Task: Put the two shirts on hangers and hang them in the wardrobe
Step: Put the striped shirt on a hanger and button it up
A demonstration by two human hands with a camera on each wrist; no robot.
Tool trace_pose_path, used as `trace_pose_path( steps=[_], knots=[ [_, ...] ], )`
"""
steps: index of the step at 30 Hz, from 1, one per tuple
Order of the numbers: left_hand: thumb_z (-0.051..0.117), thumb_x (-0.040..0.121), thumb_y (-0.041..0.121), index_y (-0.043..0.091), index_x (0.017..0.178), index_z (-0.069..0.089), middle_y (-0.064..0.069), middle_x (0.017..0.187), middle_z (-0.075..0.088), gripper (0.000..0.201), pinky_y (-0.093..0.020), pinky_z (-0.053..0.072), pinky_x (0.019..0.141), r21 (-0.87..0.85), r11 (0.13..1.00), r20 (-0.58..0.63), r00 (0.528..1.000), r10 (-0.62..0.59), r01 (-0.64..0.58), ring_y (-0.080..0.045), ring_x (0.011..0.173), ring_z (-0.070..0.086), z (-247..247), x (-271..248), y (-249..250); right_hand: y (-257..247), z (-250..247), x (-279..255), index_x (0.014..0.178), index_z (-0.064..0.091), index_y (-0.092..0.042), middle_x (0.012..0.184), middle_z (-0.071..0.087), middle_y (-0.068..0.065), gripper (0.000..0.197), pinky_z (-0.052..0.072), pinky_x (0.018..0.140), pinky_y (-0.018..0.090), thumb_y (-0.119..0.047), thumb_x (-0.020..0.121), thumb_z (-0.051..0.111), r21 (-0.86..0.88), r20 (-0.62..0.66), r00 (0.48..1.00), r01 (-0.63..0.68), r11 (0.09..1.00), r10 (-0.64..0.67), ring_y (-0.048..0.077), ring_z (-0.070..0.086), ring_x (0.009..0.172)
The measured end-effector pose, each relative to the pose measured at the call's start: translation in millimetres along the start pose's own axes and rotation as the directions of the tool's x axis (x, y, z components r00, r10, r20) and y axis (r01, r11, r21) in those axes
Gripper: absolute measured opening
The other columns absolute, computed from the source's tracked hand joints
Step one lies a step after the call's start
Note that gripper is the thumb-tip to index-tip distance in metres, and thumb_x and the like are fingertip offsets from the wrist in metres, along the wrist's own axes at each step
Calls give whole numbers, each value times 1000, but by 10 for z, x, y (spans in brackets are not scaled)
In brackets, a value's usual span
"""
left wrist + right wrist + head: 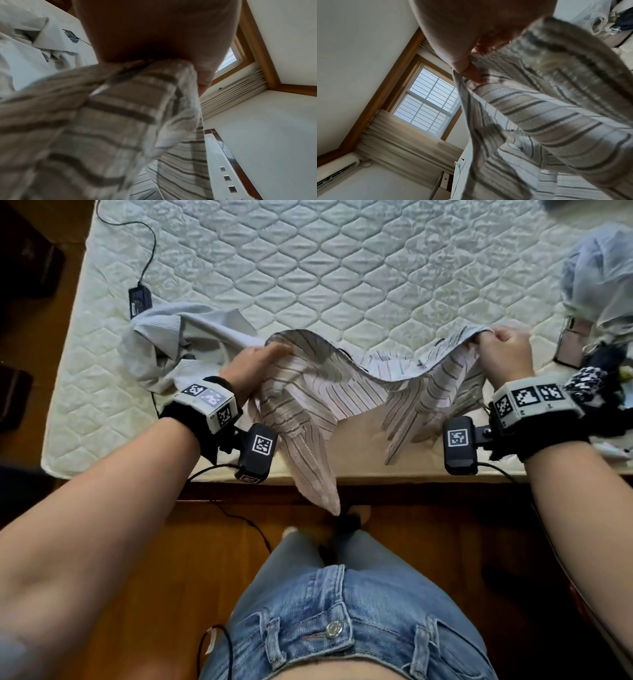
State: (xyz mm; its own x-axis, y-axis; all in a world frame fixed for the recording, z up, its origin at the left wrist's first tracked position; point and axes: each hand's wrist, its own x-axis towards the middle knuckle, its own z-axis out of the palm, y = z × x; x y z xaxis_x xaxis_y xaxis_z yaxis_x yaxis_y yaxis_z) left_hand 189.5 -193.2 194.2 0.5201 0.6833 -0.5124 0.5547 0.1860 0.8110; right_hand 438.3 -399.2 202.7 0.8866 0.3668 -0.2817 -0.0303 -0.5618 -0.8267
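mattress (pixel 308 261): left hand (pixel 255 364) and right hand (pixel 503 350) grip striped shirt (pixel 308 392) spread between them; hanger needed next.

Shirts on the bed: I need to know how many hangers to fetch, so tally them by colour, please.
Striped shirt, held up by left hand and right hand: 1
Plain light grey shirt, lying on the mattress: 1
Total: 2

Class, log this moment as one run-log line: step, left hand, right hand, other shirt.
step: spreading striped shirt | left hand: grips it | right hand: grips it | grey shirt: on mattress, no hanger seen
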Motion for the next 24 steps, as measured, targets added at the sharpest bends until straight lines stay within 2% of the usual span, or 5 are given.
trace_pose_path(
  steps=[5, 8, 13, 18, 24],
  knots=[
    [60, 76, 26, 14, 69, 58, -5, 68, 55, 15, -23, 43, 54, 295, 955, 179, 984, -20, -34, -15, 58, 49, -174, -332, -96, -200, 246, -357, 57, 52, -18, 33, 47, -18, 28, 34, 56, 20, -22, 85, 50, 1, 89, 994, 65, 998, -64, -2, 42, 50],
    [68, 83, 18, 7, 105, 64, -8, 86, 65, 25, -21, 50, 74, 335, 937, 302, 953, -9, -98, -17, 75, 59, -266, -486, -255, -407, 435, -658, 73, 60, -23, 43, 53, -20, 21, 35, 51, 3, -18, 91, 50, -31, 217, 961, 183, 983, -172, -13, 48, 45],
    [72, 78, 30, 24, 134, 43, -1, 112, 58, 63, -18, 48, 84, 271, 938, 392, 915, 98, -216, -12, 100, 60, -206, -697, -264, -613, 751, -1165, 77, 64, -19, 57, 59, -15, 16, 35, 53, 4, -18, 90, 54, -35, 395, 883, 292, 956, -255, -16, 47, 46],
    [63, 86, 36, 11, 110, 59, -3, 95, 66, 35, -25, 53, 80, 335, 877, 439, 881, 178, -345, -10, 81, 64, -49, -875, -135, -591, 957, -1519, 85, 67, 0, 67, 56, -1, 17, 34, 57, 10, -13, 87, 55, -84, 579, 768, 391, 917, -274, -6, 47, 55],
    [40, 98, 16, 4, 78, 57, -8, 69, 59, 29, -23, 57, 52, 111, 975, 375, 917, 137, -192, -5, 44, 60, -12, -970, -232, -288, 981, -1564, 84, 54, -23, 73, 51, -9, 25, 38, 66, 14, -30, 70, 73, -110, 216, 937, 303, 947, -274, -1, 46, 65]
  ],
)
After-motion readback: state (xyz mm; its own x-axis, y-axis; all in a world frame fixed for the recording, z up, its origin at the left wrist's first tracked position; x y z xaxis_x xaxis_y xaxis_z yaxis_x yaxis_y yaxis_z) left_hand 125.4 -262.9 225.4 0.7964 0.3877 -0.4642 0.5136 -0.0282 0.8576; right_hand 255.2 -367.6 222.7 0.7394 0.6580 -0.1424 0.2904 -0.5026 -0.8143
